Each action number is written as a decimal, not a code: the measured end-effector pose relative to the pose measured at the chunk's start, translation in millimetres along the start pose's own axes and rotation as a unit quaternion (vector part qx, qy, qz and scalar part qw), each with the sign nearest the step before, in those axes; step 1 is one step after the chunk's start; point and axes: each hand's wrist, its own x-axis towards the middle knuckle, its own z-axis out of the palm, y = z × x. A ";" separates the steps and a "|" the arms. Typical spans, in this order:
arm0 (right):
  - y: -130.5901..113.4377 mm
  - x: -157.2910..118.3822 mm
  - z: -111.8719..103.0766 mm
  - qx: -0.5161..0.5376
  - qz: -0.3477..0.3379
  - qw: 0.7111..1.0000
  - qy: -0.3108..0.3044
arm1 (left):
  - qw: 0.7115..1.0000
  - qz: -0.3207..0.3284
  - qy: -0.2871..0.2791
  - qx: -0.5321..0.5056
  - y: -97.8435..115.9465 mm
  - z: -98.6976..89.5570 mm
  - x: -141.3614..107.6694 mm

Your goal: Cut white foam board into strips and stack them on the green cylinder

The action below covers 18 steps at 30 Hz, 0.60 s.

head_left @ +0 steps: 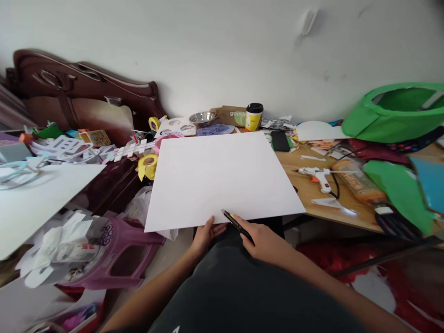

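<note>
A large white board [222,178] lies in front of me, its near edge reaching past the table toward my body. At that near edge my left hand [204,237] has its thumb on top and its fingers underneath, pinching the board. My right hand [260,238] is closed around a black utility knife [237,225] with a bit of yellow on it. The knife's tip points up and left, over the board's near edge just right of my left thumb. Whether the tip touches the board I cannot tell.
On the right of the wooden table [289,162] are a hot glue gun [321,177], a plastic bottle [357,180] and a black phone [280,141]. A yellow cup [254,117] and a metal bowl [201,118] stand behind the board. A purple stool [128,249] with scraps is at left.
</note>
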 end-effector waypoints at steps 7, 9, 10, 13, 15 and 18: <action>-2.4 -1.6 -0.3 -0.020 0.009 1.000 0.016 | 0.999 -0.021 -0.015 0.030 0.5 11.0 4.0; -2.6 -1.5 0.1 -0.027 0.012 0.999 0.021 | 0.998 -0.032 -0.031 0.042 1.0 12.4 5.7; -2.7 -1.3 0.5 -0.031 0.013 0.999 0.023 | 0.997 -0.038 -0.041 0.049 1.1 12.5 6.9; -3.1 -0.6 1.6 -0.043 0.022 0.999 0.023 | 0.995 -0.040 -0.060 0.062 -0.1 11.0 11.7; -3.6 -0.3 2.0 -0.050 0.031 0.998 0.016 | 0.996 -0.036 -0.053 0.066 -2.0 9.0 14.7; -4.7 -0.2 1.6 -0.059 0.038 0.997 0.014 | 0.995 -0.040 -0.048 0.078 -3.6 6.8 15.9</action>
